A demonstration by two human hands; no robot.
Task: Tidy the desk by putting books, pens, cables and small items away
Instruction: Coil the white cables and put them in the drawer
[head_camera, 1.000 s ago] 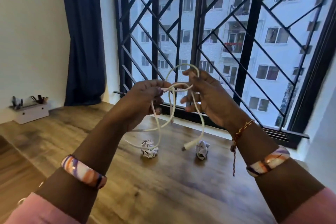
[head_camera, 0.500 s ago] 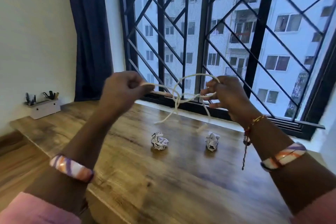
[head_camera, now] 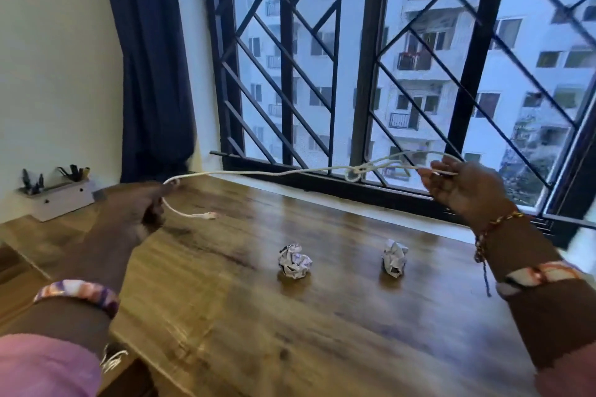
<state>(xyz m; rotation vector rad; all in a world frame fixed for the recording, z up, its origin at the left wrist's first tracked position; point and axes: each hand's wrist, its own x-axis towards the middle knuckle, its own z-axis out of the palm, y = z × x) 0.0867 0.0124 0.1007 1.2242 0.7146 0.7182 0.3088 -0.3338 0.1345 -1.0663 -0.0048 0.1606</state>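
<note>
A thin white cable (head_camera: 274, 173) is stretched in the air above the wooden desk (head_camera: 322, 332), with a small knot near its right end. My left hand (head_camera: 142, 203) is closed on the cable's left part, and a short tail with a white plug hangs from it. My right hand (head_camera: 464, 190) pinches a loop of the cable at the right, fingers partly spread. Two crumpled paper balls lie on the desk below: the left paper ball (head_camera: 294, 261) and the right paper ball (head_camera: 394, 258).
A white organiser box (head_camera: 61, 200) holding pens and small tools stands at the far left against the wall. A dark blue curtain (head_camera: 154, 58) hangs behind it. The black window grille (head_camera: 361, 74) runs along the desk's far edge.
My hands have pulled far apart, left hand going left and down, right hand right. The tangled loops have drawn out into one long taut line with a small knot.
</note>
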